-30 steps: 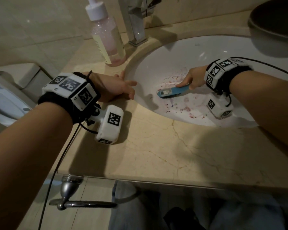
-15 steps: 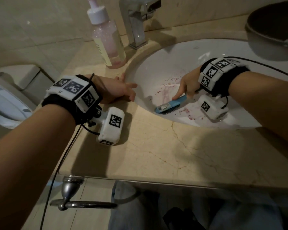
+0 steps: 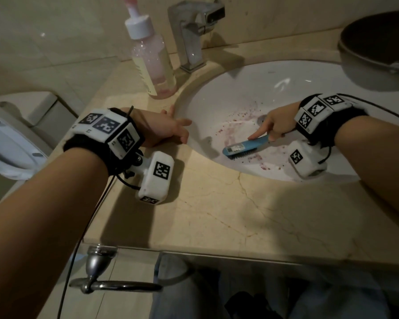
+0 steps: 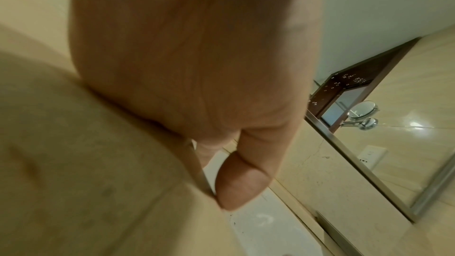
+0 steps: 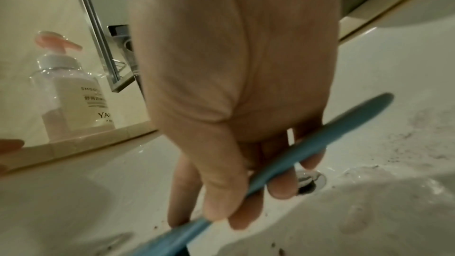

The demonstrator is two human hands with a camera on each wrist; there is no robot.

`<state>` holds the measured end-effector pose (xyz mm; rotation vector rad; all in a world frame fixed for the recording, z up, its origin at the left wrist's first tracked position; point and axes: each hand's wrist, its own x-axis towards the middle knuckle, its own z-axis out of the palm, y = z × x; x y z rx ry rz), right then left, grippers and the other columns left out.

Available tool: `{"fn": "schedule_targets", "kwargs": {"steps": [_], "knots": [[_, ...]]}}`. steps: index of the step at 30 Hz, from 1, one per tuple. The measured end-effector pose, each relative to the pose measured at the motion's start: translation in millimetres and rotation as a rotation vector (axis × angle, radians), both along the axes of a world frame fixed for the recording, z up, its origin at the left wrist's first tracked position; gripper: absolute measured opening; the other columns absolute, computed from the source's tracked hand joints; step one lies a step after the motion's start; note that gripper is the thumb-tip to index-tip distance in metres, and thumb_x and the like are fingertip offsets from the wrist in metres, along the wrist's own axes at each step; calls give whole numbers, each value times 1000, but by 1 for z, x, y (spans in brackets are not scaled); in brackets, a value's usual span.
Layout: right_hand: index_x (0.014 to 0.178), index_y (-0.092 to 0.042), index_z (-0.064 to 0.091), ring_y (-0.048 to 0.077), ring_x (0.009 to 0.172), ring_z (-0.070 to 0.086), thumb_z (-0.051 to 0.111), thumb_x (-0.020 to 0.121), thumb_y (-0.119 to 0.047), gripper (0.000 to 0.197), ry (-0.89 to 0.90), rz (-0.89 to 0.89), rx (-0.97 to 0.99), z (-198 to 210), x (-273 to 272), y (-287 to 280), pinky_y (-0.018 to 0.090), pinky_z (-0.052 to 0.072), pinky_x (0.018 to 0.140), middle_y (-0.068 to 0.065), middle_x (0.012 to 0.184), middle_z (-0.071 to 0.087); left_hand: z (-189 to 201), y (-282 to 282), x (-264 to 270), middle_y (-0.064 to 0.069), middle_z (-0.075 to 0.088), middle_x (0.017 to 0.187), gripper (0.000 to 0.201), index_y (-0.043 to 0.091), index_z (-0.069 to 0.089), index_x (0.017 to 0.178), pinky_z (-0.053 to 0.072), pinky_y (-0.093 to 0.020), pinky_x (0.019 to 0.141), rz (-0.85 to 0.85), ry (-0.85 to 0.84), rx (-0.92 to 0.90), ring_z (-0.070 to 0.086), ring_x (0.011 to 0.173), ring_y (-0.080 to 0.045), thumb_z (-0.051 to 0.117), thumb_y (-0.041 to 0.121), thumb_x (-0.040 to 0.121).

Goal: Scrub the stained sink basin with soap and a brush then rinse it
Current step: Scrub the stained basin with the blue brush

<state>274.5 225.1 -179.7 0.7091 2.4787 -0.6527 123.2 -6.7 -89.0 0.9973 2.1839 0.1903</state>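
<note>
Since a moment ago, in the head view, the blue brush [image 3: 245, 147] has been dragged nearer across the stained basin [image 3: 251, 88] by the right hand [image 3: 275, 125], smearing purple. The left hand [image 3: 164, 130] lies flat, holding nothing, on the worktop [image 3: 228, 215]. In the right wrist view, the handle is grasped; scrubbing seems unfinished.

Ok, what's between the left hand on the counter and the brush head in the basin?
In the head view, only the sink's rim and a shaded stretch of white basin wall with faint pink smears separate the left hand from the brush. Nothing else lies there.
</note>
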Motion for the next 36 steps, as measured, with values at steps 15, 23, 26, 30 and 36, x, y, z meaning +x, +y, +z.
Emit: {"fn": "schedule_targets", "kwargs": {"steps": [15, 23, 26, 30, 36], "knots": [[121, -37, 62, 19, 67, 43, 54, 90, -6, 46, 69, -41, 54, -6, -7, -2, 24, 37, 63, 10, 87, 56, -2, -2, -3, 2, -18, 157, 62, 26, 29, 147, 14, -31, 113, 81, -116, 100, -12, 146, -18, 44, 6, 90], [122, -37, 61, 15, 64, 43, 55, 90, -7, 44, 70, -25, 25, -2, -3, 2, 21, 36, 62, 9, 78, 55, 13, 9, -12, 1, 57, 86, 19, 15, 55, 92, 42, -18, 57, 352, -381, 503, 57, 72, -12, 37, 18, 99], [121, -37, 62, 16, 64, 43, 55, 89, -8, 44, 74, -20, 1, -3, -2, 3, 24, 37, 67, 9, 77, 56, 8, 13, -8, -3, 60, 82, 30, 12, 52, 87, 48, -14, 45, 433, -552, 480, 65, 52, -9, 27, 21, 101], [117, -41, 63, 17, 68, 45, 55, 90, -9, 43, 79, 7, -18, -1, 2, 4, 23, 37, 67, 8, 78, 56, -6, 17, -11, -5, 64, 80, 34, 8, 53, 85, 47, -11, 38, 528, -588, 478, 64, 43, -6, 27, 22, 101], [106, -44, 66, 13, 60, 42, 57, 89, -2, 46, 12, 108, -211, 3, -3, -3, 21, 35, 63, -4, 57, 56, -12, 26, -16, 0, 67, 48, 39, 5, 52, 81, 34, -8, 28, 559, -544, 514, 59, 34, -4, 28, 27, 102]]}}
